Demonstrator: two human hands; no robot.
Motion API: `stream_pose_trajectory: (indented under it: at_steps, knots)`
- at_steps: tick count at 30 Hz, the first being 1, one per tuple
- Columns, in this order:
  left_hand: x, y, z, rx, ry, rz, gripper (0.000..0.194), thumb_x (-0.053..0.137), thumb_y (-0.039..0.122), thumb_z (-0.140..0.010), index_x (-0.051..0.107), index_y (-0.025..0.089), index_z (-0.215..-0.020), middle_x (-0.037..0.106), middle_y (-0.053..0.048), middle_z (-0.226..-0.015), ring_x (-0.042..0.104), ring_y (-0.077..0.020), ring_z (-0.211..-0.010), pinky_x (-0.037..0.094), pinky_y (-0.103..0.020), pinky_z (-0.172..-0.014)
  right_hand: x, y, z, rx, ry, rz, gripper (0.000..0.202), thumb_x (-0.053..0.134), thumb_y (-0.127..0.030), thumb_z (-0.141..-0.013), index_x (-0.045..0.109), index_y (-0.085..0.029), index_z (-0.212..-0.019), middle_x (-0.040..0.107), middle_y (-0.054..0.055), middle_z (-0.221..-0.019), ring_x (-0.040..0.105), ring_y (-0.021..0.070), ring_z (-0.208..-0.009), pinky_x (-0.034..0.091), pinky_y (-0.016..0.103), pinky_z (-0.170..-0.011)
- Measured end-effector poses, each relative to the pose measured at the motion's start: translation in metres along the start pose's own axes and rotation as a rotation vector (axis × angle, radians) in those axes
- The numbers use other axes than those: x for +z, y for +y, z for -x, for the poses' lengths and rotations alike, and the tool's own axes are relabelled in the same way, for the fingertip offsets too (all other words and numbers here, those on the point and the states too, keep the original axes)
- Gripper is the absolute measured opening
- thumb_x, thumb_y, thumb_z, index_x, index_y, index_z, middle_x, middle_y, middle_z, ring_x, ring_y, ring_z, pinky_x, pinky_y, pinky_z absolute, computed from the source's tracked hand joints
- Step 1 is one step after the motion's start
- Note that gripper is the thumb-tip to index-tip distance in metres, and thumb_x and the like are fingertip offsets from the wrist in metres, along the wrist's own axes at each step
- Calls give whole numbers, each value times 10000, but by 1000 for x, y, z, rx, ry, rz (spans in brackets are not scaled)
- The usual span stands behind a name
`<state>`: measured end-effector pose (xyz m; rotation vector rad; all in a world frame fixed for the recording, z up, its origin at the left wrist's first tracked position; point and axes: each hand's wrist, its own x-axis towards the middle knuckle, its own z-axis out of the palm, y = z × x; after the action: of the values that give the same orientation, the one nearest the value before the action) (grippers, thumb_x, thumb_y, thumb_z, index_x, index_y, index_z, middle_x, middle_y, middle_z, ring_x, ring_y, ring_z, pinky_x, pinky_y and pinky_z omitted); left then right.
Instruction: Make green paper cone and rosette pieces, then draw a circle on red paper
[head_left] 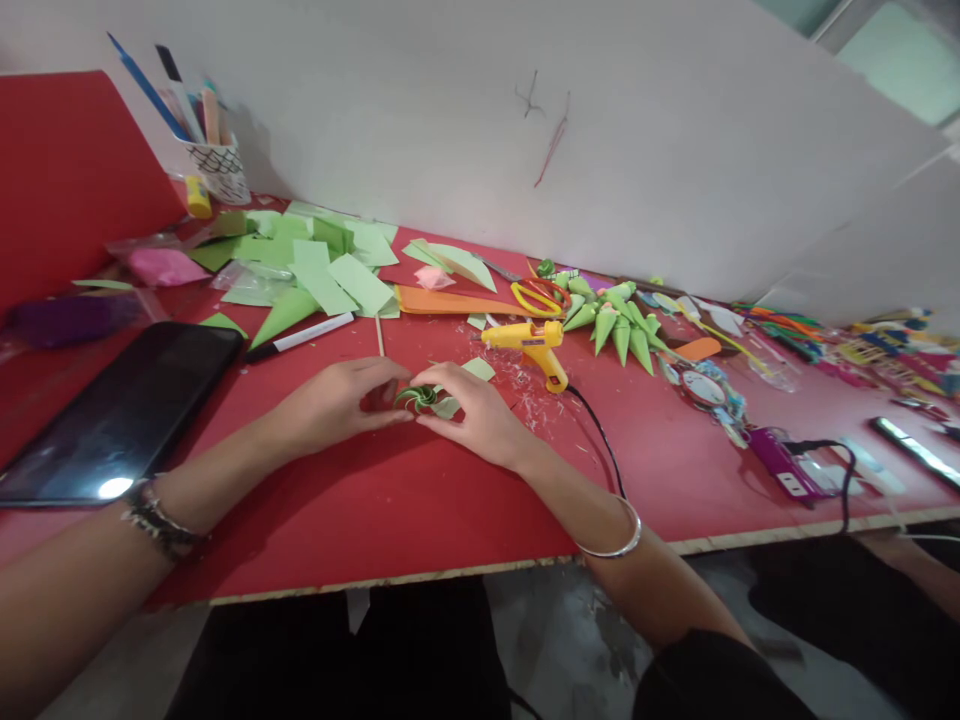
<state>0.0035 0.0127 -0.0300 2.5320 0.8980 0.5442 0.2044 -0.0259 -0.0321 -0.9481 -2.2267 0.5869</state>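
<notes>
Between my two hands, just above the red table (360,520), is a small green paper spiral (417,398) with curled strips. My left hand (334,400) pinches its left side with thumb and fingers. On the other side my right hand (476,415) grips it, fingers curled over the top and thumb below. Light green paper pieces (478,370) lie just behind my right hand. A yellow hot glue gun (529,345) rests on its side beyond them, its black cord running toward the table edge.
A large black phone or tablet (124,410) lies at left, near a marker (304,336). Green paper sheets (322,270), yellow-handled scissors (536,297) and green paper cones (619,325) spread along the wall. A purple power strip (791,465) sits right. A pen cup (221,170) stands back left.
</notes>
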Motion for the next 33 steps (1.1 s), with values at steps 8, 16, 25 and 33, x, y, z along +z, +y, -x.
stream_pose_trajectory:
  at_steps: [8,16,25,33]
  knots:
    - [1,1,0,-30,-105,-81,311,505,481,-765,508,187,-866,544,-26,-826,514,-144,-687,375,-236,-589,-2,-1,0,50,-61,98,234,556,-252,-811,507,-224,-1038,583,36,-975,503,166,-951,409,313,-834]
    - [3,4,0,-117,-165,40,346,537,442,-752,470,190,-979,584,-32,-849,550,-159,-713,394,-239,-608,-2,0,-2,50,-64,152,248,597,-262,-776,515,-222,-1007,559,40,-1016,471,188,-960,384,331,-845]
    - [-2,6,-1,-148,-168,15,549,472,539,-769,420,180,-1181,593,-35,-815,550,-157,-667,400,-243,-592,2,3,2,269,124,111,236,449,-354,-853,475,-177,-1006,532,60,-945,529,164,-836,426,296,-726]
    - [-3,6,-1,-115,-155,6,573,529,594,-699,499,186,-1100,574,-57,-912,538,-180,-750,413,-262,-648,-4,-1,1,261,69,-31,179,376,-337,-879,463,-182,-899,530,17,-824,521,111,-697,433,252,-646]
